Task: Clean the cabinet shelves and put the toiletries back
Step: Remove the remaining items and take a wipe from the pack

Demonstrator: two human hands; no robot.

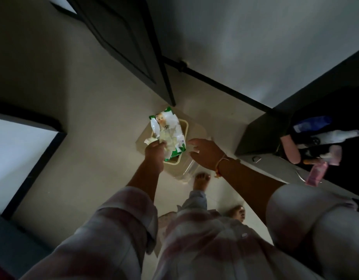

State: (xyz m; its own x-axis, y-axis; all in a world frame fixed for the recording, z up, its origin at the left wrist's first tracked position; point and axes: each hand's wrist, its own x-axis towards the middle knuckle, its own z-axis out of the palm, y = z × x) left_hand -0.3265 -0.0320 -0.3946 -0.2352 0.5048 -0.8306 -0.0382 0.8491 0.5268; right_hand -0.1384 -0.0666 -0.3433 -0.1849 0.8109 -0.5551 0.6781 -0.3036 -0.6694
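Left hand (154, 153) grips the wipes pack (167, 128) over the bin (186, 124); right hand (206, 153) spread beside it.

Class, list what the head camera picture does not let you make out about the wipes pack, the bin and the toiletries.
- Head view: print on the wipes pack is too small and crumpled to read.
- Head view: inside of the beige bin is hidden by the pack and the left hand.
- Head view: toiletries at the right are too dim and blurred to tell labels.

Glossy plastic wipes pack (168, 130) (crinkled), smooth beige plastic bin (183, 126), matt floor (94, 118).
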